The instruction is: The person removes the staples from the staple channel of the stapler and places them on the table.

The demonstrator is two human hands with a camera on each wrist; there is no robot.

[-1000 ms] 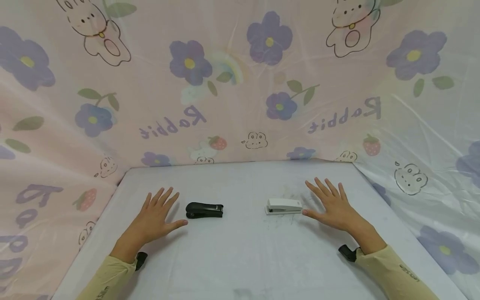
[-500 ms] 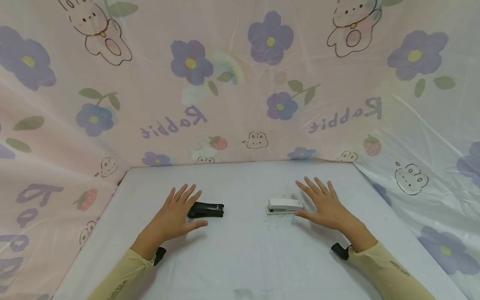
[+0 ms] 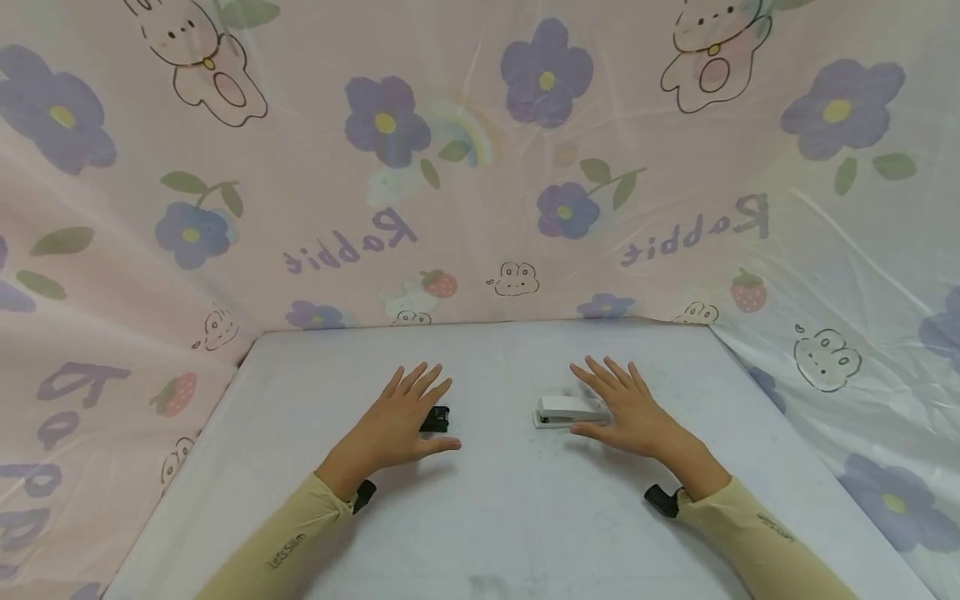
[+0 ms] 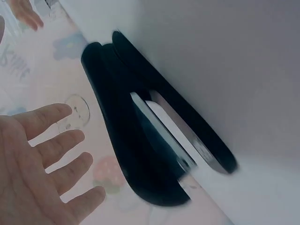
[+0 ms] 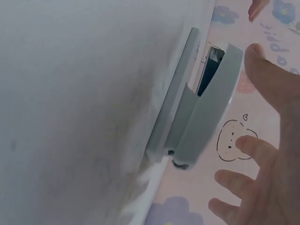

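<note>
Black stapler [image 4: 124, 126] lies on the white tabletop [image 3: 495, 500] beneath the left hand [image 3: 392, 427], which hides most of it from the head view, one end showing between thumb and forefinger. That hand's fingers are spread, clear of the stapler in the left wrist view. Under the right hand [image 3: 636, 423], the white stapler [image 5: 206, 112] reaches past thumb and forefinger toward the left hand. The right hand is spread too, its thumb tip just beside the upper arm. Beyond both hands' fingertips rises a printed cloth [image 3: 465, 208].
</note>
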